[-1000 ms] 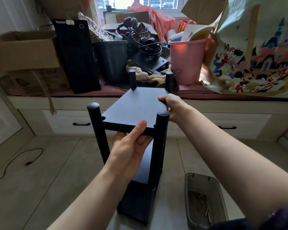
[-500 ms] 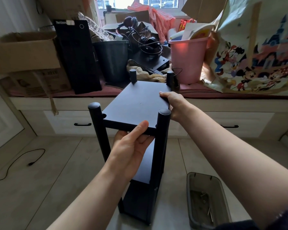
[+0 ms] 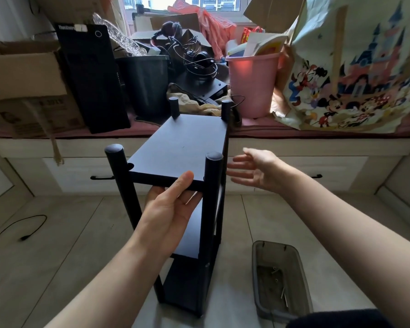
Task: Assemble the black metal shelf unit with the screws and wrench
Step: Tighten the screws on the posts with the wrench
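Note:
The black metal shelf unit (image 3: 180, 145) stands upright on the floor in front of me, its round posts rising above the top panel. My left hand (image 3: 173, 209) grips the near edge of the top panel, thumb on top and fingers underneath. To the right of the shelf my right hand (image 3: 253, 171) hovers with its fingers spread, touching nothing. Several screws (image 3: 276, 273) lie in a grey plastic tray (image 3: 304, 294) on the floor at the lower right. No wrench shows clearly.
A window bench with drawers (image 3: 294, 147) runs behind the shelf, piled with cardboard boxes (image 3: 21, 74), a black computer case (image 3: 90, 76), a pink bucket (image 3: 251, 84) and a cartoon-print bag (image 3: 355, 74). A black cable (image 3: 17, 226) lies on the floor at the left.
My right hand has let go of the top panel's right edge and moved away to the right, fingers spreading. My left hand keeps its grip on the near edge.

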Available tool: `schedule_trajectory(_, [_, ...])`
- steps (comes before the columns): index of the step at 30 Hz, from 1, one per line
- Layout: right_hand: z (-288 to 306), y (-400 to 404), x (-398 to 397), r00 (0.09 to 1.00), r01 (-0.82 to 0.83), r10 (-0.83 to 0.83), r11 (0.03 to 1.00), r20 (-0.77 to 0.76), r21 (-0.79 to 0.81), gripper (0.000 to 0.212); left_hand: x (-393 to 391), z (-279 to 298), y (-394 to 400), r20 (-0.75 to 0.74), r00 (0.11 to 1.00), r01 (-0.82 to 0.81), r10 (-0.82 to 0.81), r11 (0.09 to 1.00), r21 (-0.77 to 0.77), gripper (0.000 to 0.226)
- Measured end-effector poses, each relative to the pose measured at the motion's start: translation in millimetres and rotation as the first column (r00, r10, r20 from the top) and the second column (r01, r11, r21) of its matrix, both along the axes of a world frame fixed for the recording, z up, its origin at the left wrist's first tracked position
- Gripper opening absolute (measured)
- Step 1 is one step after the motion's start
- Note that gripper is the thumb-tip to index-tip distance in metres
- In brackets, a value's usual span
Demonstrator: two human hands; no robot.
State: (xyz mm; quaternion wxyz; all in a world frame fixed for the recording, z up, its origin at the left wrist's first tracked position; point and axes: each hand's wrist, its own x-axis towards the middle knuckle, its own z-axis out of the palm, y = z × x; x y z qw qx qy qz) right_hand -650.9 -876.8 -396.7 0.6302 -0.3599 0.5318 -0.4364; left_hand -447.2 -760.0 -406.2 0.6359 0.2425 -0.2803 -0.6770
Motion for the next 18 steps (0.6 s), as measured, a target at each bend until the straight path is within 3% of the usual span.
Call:
schedule_trajectory(3, [-34.3,12.9,-26.8,0.996,0.035,-0.030,0.997,-0.079,0.062,0.031,0.2,-3.4,-0.2,0.034,0.999,0.022,-0.022,1.000,-0.015,0.033])
schedule_trajectory(6, [-88.8,29.3,-45.0,0.984,0.062,-0.037,0.989,-0.177,0.136,0.026,-1.3,-5.7,-0.4,0.040,0.999,0.034,-0.033,0.999,-0.018,0.037])
schedule_trajectory(12, [-225.3,64.2,-57.8,0.957,0.154,-0.024,0.886,-0.288,0.438,0.022,-5.9,-7.3,-0.9,0.084,0.996,0.041,-0.038,0.999,-0.035,0.011])
schedule_trajectory(18, [-301.3,93.6,-57.4,0.828,0.175,0.104,0.886,-0.552,0.429,0.019,-5.8,-7.7,0.2,0.067,0.997,0.033,-0.031,0.999,-0.023,0.012])
